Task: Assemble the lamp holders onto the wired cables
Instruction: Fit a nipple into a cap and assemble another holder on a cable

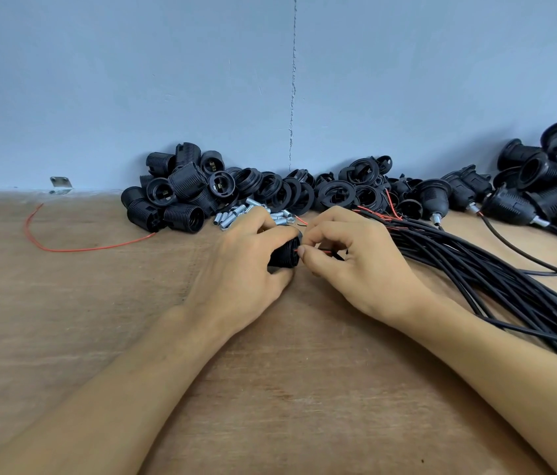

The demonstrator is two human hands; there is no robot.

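Note:
My left hand (pixel 241 265) grips a black lamp holder (pixel 286 252) at the middle of the wooden table, its back end facing right. My right hand (pixel 356 265) pinches a thin red wire (pixel 324 252) of a black cable right at that end of the holder. The holder is mostly hidden under my left fingers. A thick bundle of black cables (pixel 496 279) with red wire ends fans out to the right, passing under my right forearm.
Loose black holder bodies (pixel 174 193) are piled at the back left, black rings (pixel 304 192) in the middle, and holders fitted with cables (pixel 537 186) at the back right. Small metal tubes (pixel 236 214) lie behind my left hand. A stray red wire (pixel 75 249) curls at left.

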